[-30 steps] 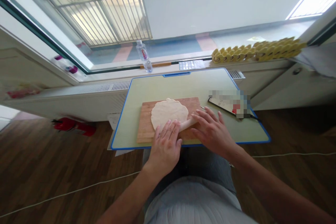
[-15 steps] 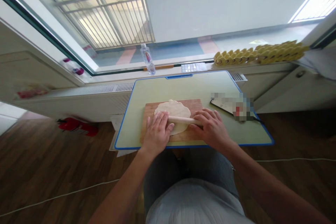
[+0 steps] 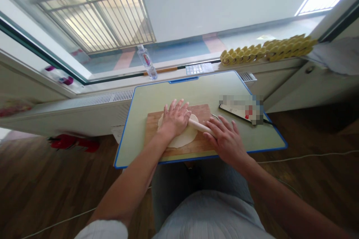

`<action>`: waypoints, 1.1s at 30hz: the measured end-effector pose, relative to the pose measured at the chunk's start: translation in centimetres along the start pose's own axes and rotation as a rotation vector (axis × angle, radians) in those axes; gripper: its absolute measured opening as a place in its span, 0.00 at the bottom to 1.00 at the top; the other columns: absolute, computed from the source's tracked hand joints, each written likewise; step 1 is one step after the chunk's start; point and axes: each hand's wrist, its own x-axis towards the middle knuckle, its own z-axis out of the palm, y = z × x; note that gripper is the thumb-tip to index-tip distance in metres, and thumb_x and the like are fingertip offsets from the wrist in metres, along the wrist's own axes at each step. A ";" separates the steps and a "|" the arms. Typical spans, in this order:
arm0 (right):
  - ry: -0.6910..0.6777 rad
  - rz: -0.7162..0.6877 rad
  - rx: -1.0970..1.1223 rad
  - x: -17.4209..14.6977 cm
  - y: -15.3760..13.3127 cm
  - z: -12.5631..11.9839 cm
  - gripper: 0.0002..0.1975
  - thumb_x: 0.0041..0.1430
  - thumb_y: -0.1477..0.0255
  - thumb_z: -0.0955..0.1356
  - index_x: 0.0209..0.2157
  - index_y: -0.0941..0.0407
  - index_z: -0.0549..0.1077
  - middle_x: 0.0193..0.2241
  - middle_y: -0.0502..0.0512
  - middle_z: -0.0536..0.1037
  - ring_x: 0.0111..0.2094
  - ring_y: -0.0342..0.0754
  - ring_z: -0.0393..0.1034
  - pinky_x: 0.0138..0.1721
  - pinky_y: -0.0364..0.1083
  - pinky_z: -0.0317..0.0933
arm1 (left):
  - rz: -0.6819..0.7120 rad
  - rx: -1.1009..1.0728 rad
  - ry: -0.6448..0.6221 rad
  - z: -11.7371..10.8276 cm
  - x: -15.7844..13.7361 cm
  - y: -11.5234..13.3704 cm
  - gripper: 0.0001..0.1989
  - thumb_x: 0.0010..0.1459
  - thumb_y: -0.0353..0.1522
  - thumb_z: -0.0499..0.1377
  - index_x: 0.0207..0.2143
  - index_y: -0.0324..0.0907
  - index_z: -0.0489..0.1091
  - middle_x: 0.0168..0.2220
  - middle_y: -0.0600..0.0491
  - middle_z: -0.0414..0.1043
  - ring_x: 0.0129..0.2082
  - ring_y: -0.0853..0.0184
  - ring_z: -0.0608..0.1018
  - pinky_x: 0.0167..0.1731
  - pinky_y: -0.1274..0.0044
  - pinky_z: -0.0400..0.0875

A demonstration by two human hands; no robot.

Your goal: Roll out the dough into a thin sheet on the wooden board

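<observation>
A pale wooden rolling pin [image 3: 200, 127] lies slantwise over a flat round of dough [image 3: 183, 139]. My left hand [image 3: 175, 119] rests palm down over the pin's left end, fingers stretched out and pointing away from me, hiding that end and part of the dough. On the right end of the pin is my right hand [image 3: 226, 136], its thumb and curled fingers about it. Beneath the dough is a wooden cutting board [image 3: 153, 129], set on a light green folding table [image 3: 179, 93] with a blue rim.
A phone [image 3: 238, 112], partly blurred out, lies on the table's right side. On the windowsill stand a clear bottle [image 3: 147, 63] and yellow egg-carton-like trays [image 3: 266, 50]. A red fire extinguisher [image 3: 74, 143] lies on the floor at left. A cable [image 3: 308, 156] crosses the floor.
My left hand has moved forward and right over the pin, its fingers spreading. The pin's left end has swung away from me, so it now slants. The camera view has shifted slightly.
</observation>
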 end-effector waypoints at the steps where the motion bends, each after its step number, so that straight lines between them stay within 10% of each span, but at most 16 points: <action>1: -0.005 0.005 -0.006 0.2 0.0 -0.1 0.22 0.75 0.57 0.60 0.62 0.49 0.73 0.66 0.56 0.72 0.70 0.61 0.57 0.68 0.66 0.47 | 0.009 0.003 0.003 0.1 0.6 0.1 0.30 0.74 0.45 0.41 0.72 0.48 0.60 0.75 0.49 0.54 0.75 0.49 0.54 0.71 0.45 0.46; 19: 0.005 0.061 0.001 1.3 2.0 0.1 0.23 0.75 0.58 0.60 0.63 0.49 0.72 0.65 0.56 0.73 0.69 0.63 0.57 0.68 0.66 0.49 | 0.044 -0.042 -0.090 0.8 7.9 2.0 0.29 0.74 0.46 0.41 0.71 0.53 0.61 0.76 0.52 0.53 0.75 0.53 0.55 0.71 0.46 0.45; 33: -0.109 -0.036 0.111 -1.8 -3.0 -1.0 0.25 0.75 0.64 0.60 0.69 0.53 0.64 0.68 0.57 0.68 0.72 0.57 0.55 0.70 0.62 0.48 | 0.113 -0.048 0.031 0.0 -1.8 -1.0 0.27 0.75 0.41 0.42 0.71 0.50 0.62 0.73 0.53 0.59 0.74 0.56 0.58 0.71 0.56 0.51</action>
